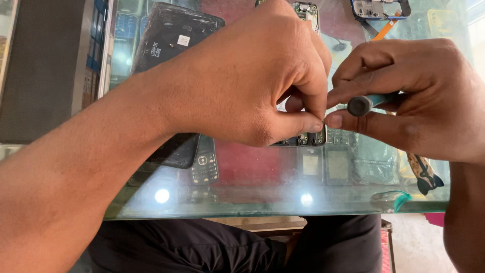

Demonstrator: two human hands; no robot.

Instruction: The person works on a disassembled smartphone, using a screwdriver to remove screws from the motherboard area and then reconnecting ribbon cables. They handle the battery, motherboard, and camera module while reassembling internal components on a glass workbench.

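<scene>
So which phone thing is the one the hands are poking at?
The bare green circuit board pinched under the left hand. The black back cover and the keypad phone lie untouched.

Left hand (pixel 242 81) over glass counter top (pixel 262 199), thumb and forefinger pinched together on edge of green circuit board (pixel 303 137), most of board hidden beneath hand. Right hand (pixel 419 98) just beside it, fingertips nearly touching left thumb, gripping teal-handled screwdriver (pixel 365 103), dark round cap end facing camera. Black phone back cover (pixel 169 40) behind left wrist, partly covered. Small keypad phone (pixel 204 163) below left hand, under glass. Black-tipped tool (pixel 425 174) under right hand. Teal plastic pick (pixel 391 198) near counter front edge.
</scene>
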